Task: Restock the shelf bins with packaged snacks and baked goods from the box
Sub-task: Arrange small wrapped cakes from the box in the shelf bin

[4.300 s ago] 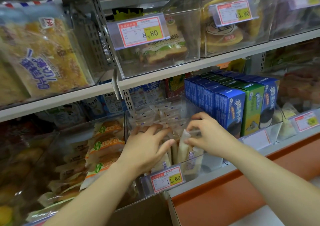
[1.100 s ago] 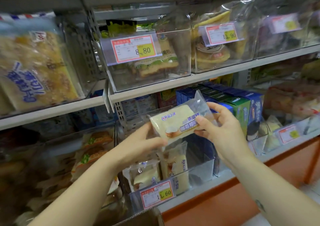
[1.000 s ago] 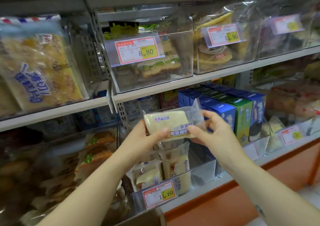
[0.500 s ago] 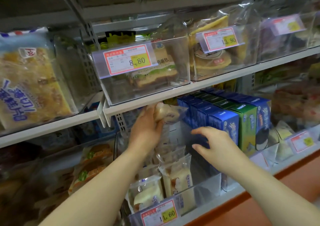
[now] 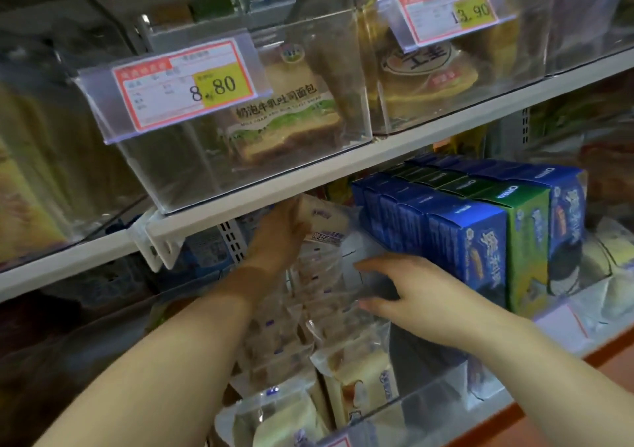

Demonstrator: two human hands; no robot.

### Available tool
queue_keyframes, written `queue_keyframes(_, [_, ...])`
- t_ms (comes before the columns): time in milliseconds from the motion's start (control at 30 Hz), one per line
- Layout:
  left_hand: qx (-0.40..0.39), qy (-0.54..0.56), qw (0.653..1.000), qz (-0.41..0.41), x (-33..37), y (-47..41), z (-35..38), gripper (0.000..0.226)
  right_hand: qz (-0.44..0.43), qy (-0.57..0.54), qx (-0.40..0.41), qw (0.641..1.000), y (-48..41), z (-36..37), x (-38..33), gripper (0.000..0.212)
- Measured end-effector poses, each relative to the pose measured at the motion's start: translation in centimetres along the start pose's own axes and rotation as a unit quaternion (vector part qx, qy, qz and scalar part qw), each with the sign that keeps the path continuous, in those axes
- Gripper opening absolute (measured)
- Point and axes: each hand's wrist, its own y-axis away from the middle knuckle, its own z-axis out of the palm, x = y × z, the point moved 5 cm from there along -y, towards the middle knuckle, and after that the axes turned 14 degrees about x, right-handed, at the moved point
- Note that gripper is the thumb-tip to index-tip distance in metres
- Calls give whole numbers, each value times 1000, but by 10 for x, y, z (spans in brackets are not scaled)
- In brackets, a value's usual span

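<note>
Your left hand (image 5: 279,232) grips a wrapped cake packet (image 5: 322,221), fingers closed round its end, and holds it high at the back of the clear bin (image 5: 442,400), just under the white shelf edge (image 5: 308,180). You look mid-placement, feeding it in behind the packets standing there. Right of that, your right hand (image 5: 417,295) is spread and empty inside the bin, beside the blue biscuit boxes (image 5: 456,237). Next, lower the packet upright without crushing the row.
</note>
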Motion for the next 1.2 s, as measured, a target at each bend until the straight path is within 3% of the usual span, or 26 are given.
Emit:
queue_keyframes(233, [82,176,974,-116,-5,15,0,60,9,4,-3,1000,-2,3,-2,57])
queue_keyframes(333, [76,176,972,-139,-3,12,13,54,20,-1,-8,1000,-2,2,-3,57])
queue_keyframes(600, [-4,27,998,-56,-9,0,14,62,29,-9,-12,999,-3,1,-2,56])
queue_keyframes(867, [-95,-156,982,39,8,-20,23,64,40,-10,-22,999,-3,1,-4,59])
queue_keyframes(1067, [-10,-84,994,75,20,-24,47,70,34,-11,-5,999,-2,2,-2,58])
queue_keyframes(1200, [-60,-49,995,60,1,-17,68,53,25,-12,6,1000,-4,3,0,58])
